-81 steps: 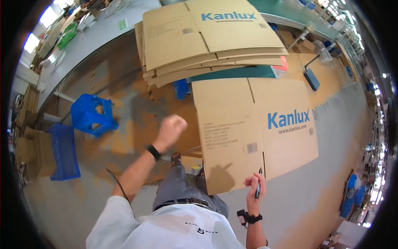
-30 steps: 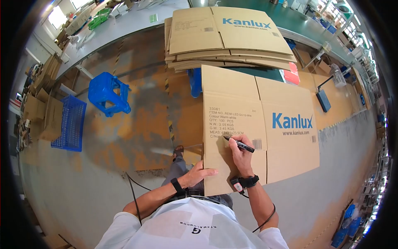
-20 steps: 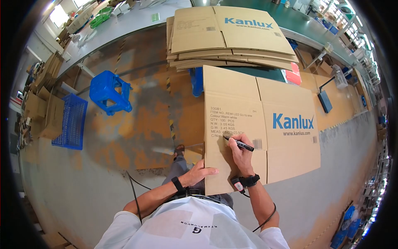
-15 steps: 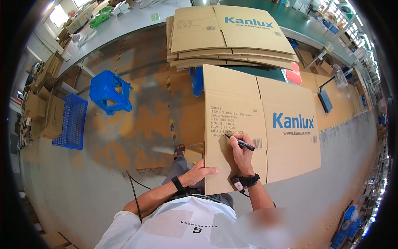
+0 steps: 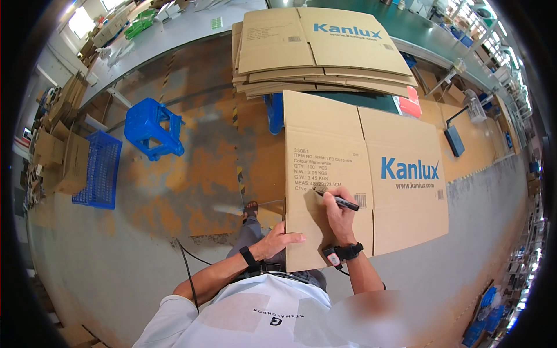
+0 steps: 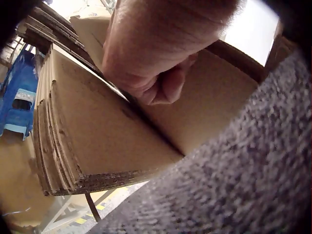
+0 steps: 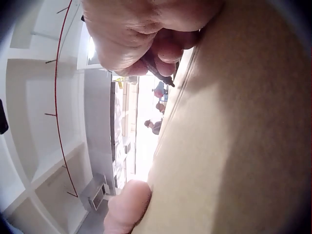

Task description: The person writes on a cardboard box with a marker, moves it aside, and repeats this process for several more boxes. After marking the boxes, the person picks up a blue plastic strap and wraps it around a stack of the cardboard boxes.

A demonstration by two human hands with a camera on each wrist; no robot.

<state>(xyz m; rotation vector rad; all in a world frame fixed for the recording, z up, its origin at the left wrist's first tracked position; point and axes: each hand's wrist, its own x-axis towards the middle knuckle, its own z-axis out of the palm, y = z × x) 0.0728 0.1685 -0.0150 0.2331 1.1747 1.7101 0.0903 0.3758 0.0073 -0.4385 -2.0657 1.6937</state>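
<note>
A flat folded Kanlux carton [image 5: 328,124] stands tilted in front of the person, printed text and a barcode facing up. The left hand [image 5: 275,242] grips its left edge near the bottom, thumb laid on the printed face and fingers behind. In the left wrist view, the curled fingers [image 6: 168,80] show against the layered cardboard. My right hand [image 5: 339,216] pinches a black marker [image 5: 347,203], its tip on the carton beside the "C/No" line, where a small dark mark shows. The right wrist view has the marker's tip [image 7: 168,80] close over the cardboard.
Behind lies a stack of flat Kanlux cartons [image 5: 272,49] by a green-topped table [image 5: 409,26]. A blue stool [image 5: 152,129] and a blue crate [image 5: 98,171] stand at left. A dark cable [image 5: 184,264] hangs by the left arm.
The left hand has come from mid-air at left to the carton's edge. The right hand has moved up from the lower edge to the text, and the marker tip shifts slightly there.
</note>
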